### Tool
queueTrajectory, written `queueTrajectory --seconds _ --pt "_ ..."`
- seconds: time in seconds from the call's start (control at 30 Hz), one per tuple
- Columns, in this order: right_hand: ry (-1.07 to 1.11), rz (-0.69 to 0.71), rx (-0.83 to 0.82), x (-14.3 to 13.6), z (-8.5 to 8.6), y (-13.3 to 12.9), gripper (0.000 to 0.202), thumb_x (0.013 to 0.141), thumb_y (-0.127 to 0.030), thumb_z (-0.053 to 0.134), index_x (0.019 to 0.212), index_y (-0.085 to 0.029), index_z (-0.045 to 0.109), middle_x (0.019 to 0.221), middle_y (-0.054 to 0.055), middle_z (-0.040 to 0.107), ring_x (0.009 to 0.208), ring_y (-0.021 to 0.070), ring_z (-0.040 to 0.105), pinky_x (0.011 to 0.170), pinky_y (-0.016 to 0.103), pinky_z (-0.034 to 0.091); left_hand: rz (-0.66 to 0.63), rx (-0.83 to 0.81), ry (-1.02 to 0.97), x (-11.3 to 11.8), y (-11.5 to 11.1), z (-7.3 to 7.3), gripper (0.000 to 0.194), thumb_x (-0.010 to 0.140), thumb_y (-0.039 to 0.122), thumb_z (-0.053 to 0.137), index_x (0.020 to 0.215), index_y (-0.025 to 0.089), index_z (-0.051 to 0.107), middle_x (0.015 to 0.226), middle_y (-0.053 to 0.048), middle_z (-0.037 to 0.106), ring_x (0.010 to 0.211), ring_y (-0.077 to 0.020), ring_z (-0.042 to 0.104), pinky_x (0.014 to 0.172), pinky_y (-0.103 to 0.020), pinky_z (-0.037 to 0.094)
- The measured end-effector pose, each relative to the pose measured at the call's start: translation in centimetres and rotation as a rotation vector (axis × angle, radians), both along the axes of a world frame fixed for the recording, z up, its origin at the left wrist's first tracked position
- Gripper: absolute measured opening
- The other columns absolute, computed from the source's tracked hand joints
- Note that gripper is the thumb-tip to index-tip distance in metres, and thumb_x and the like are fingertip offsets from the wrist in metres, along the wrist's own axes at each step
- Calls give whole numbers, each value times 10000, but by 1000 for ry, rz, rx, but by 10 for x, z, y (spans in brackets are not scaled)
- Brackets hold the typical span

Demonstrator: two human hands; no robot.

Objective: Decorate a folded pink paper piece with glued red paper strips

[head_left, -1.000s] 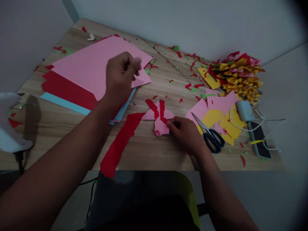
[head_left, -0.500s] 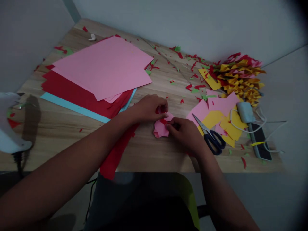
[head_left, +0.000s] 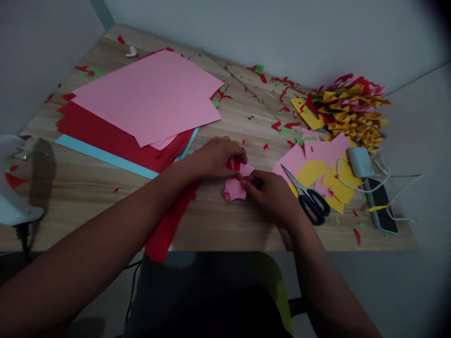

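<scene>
Between my hands, low over the wooden table, is a pink paper flower with a curled petal edge and red paper at its centre. My left hand bends over its far left side, thumb and fingers pinching at the red paper. From the right, my right hand pinches the flower's edge between thumb and forefinger. The fingers partly cover the flower. Scissors with dark blue handles lie just right of my right hand, partly on pink and yellow paper pieces.
Large pink sheets lie over red paper and a light blue sheet at left. A bundle of folded paper flowers, a white charger with cable and a phone are at right. Red and green scraps are scattered.
My left fingers have shifted slightly on the flower, and more red paper shows beneath them. The right hand keeps nearly the same pinch. The view has moved a little.
</scene>
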State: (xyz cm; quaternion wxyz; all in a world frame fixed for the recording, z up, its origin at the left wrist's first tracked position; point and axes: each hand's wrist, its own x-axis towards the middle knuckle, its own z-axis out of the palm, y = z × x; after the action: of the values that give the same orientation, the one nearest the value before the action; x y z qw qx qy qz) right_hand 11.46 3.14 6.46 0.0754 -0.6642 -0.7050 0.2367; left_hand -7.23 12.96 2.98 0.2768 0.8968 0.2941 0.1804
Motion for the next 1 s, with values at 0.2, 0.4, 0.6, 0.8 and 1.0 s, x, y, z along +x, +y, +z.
queueTrajectory --seconds 0.2,0.4,0.6,0.8,1.0 --pt "6 -19 -9 -1 1 0 284 925 -406 585 718 -219 634 672 17 674 607 159 560 576 302 304 -3 -4 -4 0 0 -1 236 809 331 691 1018 223 711 1096 -42 741 1103 -248 630 1055 -406 391" --pt "-46 -53 -51 0 4 -4 311 946 -425 566 732 -213 644 673 24 669 610 162 553 574 298 290 -11 10 29 -1 1 -2 255 825 346 680 1047 226 712 1114 -43 732 1120 -253 623 1051 -401 395" --pt "-78 -78 -62 -1 4 -6 353 956 -477 549 747 -213 652 705 35 682 641 181 583 577 304 305 -38 35 49 -2 1 -1 304 807 378 714 1073 232 708 1142 -49 717 1142 -264 604 1051 -400 381" --pt "-140 -144 239 26 6 -32 215 928 -372 581 980 -196 692 941 86 695 766 221 633 679 341 446 -20 -1 -69 1 2 0 174 886 335 622 953 198 707 968 -49 729 933 -212 625 913 -354 427" --pt "-118 -61 462 72 13 -79 134 947 -280 580 928 -196 682 898 73 680 850 233 648 785 372 507 124 65 -381 3 0 4 272 952 430 570 855 199 676 829 -40 657 786 -184 563 770 -342 430"
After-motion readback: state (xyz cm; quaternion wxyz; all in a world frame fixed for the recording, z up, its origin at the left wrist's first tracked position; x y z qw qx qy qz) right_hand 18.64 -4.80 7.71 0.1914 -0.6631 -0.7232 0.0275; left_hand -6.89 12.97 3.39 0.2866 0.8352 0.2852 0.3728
